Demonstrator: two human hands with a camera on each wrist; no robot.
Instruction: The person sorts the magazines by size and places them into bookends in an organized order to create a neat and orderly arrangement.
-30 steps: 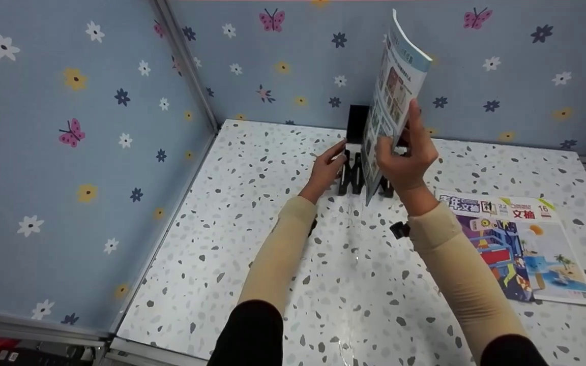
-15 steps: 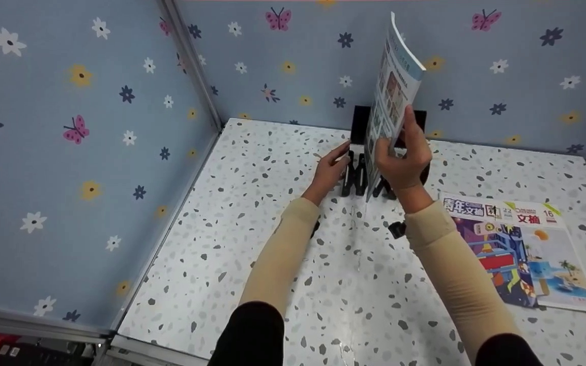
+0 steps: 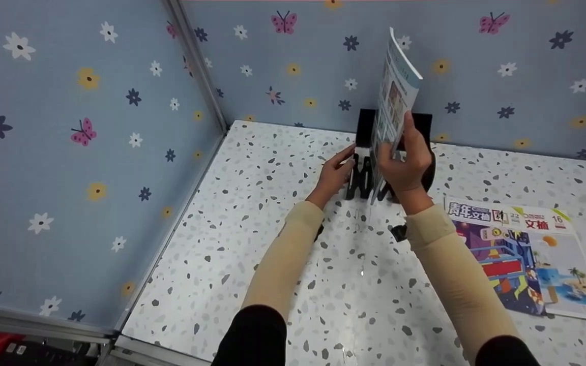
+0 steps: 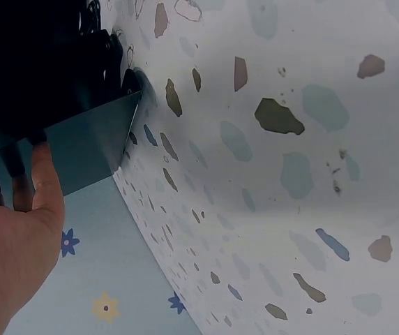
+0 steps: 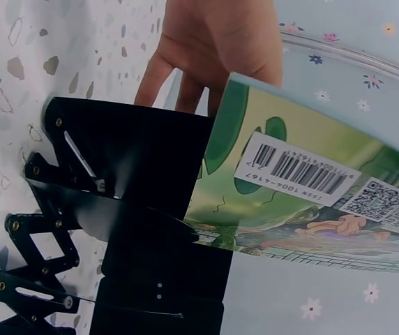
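Note:
My right hand point(image 3: 407, 162) grips a thin magazine point(image 3: 397, 96), thumb on one face, and holds it upright on edge in the black folding book rack point(image 3: 365, 127). A green cover of the magazine point(image 5: 276, 167) with a barcode shows in the right wrist view. There the lower edge is among the rack's dark plates and scissor links point(image 5: 42, 244). My left hand point(image 3: 336, 175) is at the rack's left end. Its extended fingers touch the outside of the dark end plate point(image 4: 84, 153); its thumb is hidden in the left wrist view.
Two more magazines point(image 3: 573, 274) lie overlapping, face up, on the speckled white table point(image 3: 211, 244) to the right. Flower-patterned walls point(image 3: 252, 61) close off the back and left side. The rack stands near the back wall.
The magazine in my right hand has moved down and slightly left into the rack, uncovering more of the rack's right side. My left hand stays at the rack's left end. The head view shifts a little.

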